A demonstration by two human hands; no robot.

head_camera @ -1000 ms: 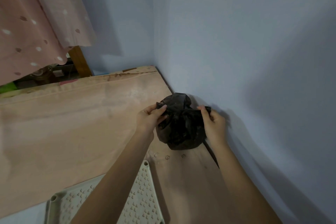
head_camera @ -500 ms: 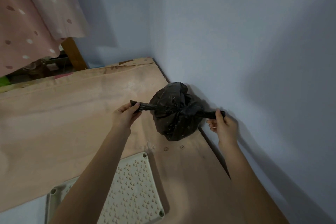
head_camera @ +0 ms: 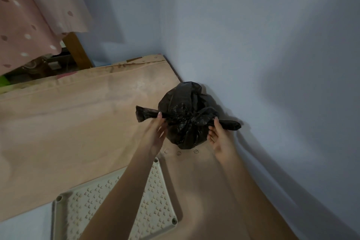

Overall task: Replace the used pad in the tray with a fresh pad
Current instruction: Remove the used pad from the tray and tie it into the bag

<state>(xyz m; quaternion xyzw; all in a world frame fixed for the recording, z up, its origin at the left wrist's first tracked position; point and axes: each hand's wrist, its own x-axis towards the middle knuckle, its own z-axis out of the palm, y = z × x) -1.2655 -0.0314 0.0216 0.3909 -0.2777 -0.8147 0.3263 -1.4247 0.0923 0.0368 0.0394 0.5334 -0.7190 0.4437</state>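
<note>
Head view: one frame, looking down into a room corner.
Curtain [head_camera: 29, 25]: pink, spotted, hanging at upper left.
Post [head_camera: 77, 52]: brown wood, upright, just beside the curtain's lower edge.
Board [head_camera: 68, 119]: tan sheet lying flat, reaching the corner where the walls meet.
Tray [head_camera: 155, 197]: pale, perforated, with round sockets at its corners; lies at the near edge of the board, partly hidden by the left forearm. No pad can be made out on the part that shows.
Left hand [head_camera: 155, 132]: raised over the board, fingers [head_camera: 160, 116] closed in a pinch on the left tail of the bag, which juts out past them to the left.
Bag [head_camera: 185, 115]: black plastic, bunched into a full round bundle, its two tails crossed at the top in a knot. Sits between the two hands, near the wall; whether it rests on the board or is lifted cannot be told. Contents hidden.
Right hand [head_camera: 220, 138]: palm up, fingers pinching the right tail of the bag, whose end sticks out toward the wall.
Walls [head_camera: 253, 45]: plain pale blue, meeting in a corner behind the bag.
</note>
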